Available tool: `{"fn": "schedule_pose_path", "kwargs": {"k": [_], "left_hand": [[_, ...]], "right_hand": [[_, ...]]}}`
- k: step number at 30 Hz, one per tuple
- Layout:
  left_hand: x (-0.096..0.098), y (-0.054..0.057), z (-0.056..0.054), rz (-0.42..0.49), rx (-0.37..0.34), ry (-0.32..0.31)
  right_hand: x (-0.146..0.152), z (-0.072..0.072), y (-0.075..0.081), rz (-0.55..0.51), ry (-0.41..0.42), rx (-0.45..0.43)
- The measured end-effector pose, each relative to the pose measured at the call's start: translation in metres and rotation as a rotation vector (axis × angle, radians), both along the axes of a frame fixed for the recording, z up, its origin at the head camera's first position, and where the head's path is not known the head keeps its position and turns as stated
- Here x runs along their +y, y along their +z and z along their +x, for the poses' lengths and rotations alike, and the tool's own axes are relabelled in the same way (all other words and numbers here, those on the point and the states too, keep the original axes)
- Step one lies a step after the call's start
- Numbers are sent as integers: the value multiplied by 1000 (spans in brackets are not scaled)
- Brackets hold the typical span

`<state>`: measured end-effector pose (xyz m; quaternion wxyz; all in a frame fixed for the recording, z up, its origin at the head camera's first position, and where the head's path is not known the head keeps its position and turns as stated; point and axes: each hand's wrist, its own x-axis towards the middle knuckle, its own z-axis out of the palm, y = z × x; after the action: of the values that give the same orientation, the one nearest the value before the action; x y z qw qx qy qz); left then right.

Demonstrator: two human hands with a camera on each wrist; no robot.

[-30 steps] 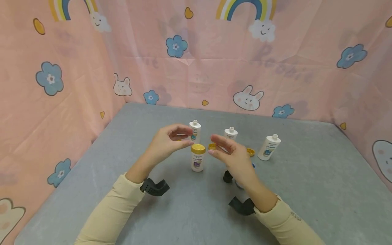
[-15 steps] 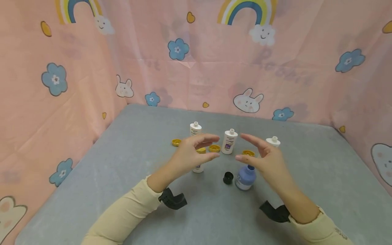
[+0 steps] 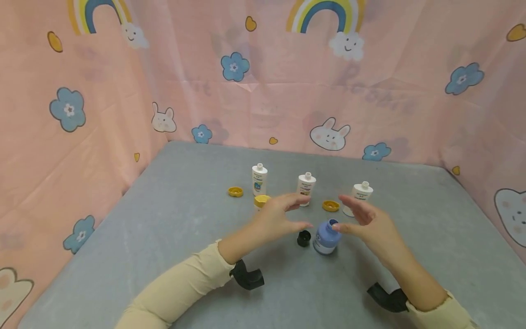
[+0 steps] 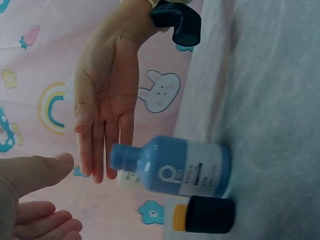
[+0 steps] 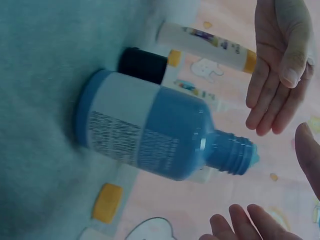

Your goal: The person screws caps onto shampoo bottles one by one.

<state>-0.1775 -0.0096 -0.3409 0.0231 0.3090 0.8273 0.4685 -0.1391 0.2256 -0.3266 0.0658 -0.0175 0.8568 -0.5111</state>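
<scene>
A blue bottle (image 3: pixel 326 238) with an uncapped neck stands upright on the grey table. Right beside its base on the left sits a black cap (image 3: pixel 303 238). My left hand (image 3: pixel 276 220) hovers left of the bottle, fingers extended and thumb apart, holding nothing. On the other side my right hand (image 3: pixel 376 225) is likewise spread, its thumb overlapping the bottle's mouth in the head view. The right wrist view shows the bottle's threaded neck (image 5: pixel 230 152) between the two hands. A white bottle with a yellow cap (image 3: pixel 261 200) is partly hidden behind my left hand.
Farther back stand uncapped white bottles at left (image 3: pixel 259 180), middle (image 3: pixel 306 183) and right (image 3: pixel 362 191). One yellow cap (image 3: pixel 235 192) lies at left, another yellow cap (image 3: pixel 330 206) behind the blue bottle. A pink patterned cloth (image 3: pixel 271 109) rises behind the table.
Both hands have moved right, from around the yellow-capped white bottle to either side of the blue bottle. The blue bottle, mostly hidden by the right hand a second ago, now shows fully.
</scene>
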Motion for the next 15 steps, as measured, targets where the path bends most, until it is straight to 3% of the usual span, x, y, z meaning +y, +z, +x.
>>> {"fn": "schedule_pose_path", "kwargs": {"k": [8, 15], "left_hand": [[12, -21, -2, -131, -106, 35], [16, -34, -5, -200, -159, 55]], "right_hand": [[7, -6, -19, 41, 31, -79], [10, -7, -34, 3, 81, -74]]}}
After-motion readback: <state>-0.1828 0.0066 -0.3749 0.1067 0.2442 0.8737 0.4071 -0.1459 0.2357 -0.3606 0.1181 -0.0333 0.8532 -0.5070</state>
